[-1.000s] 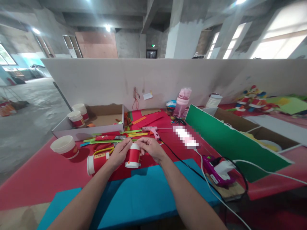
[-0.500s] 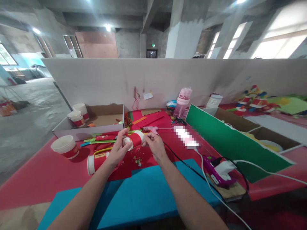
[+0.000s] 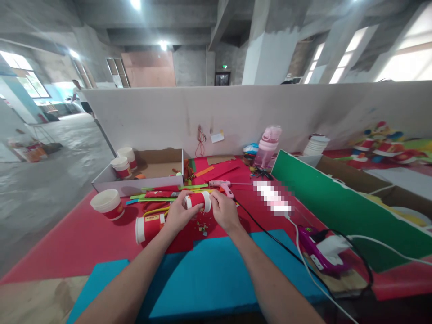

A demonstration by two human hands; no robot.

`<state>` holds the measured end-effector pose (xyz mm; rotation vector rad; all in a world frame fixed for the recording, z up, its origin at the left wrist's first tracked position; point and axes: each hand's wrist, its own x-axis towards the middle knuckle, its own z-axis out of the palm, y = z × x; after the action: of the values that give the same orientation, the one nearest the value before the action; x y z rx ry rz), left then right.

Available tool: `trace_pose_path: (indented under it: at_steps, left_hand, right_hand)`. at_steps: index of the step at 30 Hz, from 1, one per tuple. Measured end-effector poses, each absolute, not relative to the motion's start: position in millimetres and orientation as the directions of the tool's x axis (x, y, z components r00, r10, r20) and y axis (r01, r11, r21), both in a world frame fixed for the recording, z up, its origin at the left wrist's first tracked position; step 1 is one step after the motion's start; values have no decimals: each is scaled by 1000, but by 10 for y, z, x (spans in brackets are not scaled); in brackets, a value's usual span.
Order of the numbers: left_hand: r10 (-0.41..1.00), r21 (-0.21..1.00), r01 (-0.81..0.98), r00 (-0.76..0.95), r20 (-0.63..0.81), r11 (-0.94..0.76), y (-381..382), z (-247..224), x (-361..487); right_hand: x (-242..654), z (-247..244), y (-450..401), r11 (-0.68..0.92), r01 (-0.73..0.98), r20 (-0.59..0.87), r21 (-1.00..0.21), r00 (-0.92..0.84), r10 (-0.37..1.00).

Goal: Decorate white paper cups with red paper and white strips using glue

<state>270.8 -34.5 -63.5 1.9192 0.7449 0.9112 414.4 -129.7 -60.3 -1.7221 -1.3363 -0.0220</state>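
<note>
A small paper cup (image 3: 198, 201) with a red band lies sideways between my hands, above the red table covering. Its left end is in my left hand (image 3: 181, 211), the thumb along the near side and the fingers behind. My right hand (image 3: 222, 208) is closed at the cup's right end, thumb and forefinger pinching at the white rim; the fingertips are partly hidden. Just behind the cup rests a pink glue gun (image 3: 221, 184). Another red and white paper cup (image 3: 148, 227) lies on its side by my left wrist, and small scraps (image 3: 203, 228) are scattered below my hands.
Stacked paper cups (image 3: 108, 203) stand at left, before a cardboard box (image 3: 138, 183) holding more cups. Coloured strips (image 3: 158, 194) lie behind my left hand. A pink bottle (image 3: 268, 146), green-sided box (image 3: 320, 202) and purple power strip (image 3: 322, 252) with cables occupy the right. Blue sheet (image 3: 202, 279) lies in front.
My view has turned slightly left, so everything appears farther right. My right hand's fingers have curled closer around the cup's rim, and the cup is more level. A person has appeared at far left.
</note>
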Motion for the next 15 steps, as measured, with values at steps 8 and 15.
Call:
trace_pose_path:
  at_steps: [8, 15]
  left_hand:
    - [760, 998, -68, 649, 35, 13, -400, -600, 2722]
    - [689, 975, -90, 721, -77, 204, -425, -610, 2739]
  right_hand:
    - [4197, -683, -1217, 153, 373, 328, -915, 470, 819]
    - [4101, -627, -1207, 219, -307, 57, -926, 459, 887]
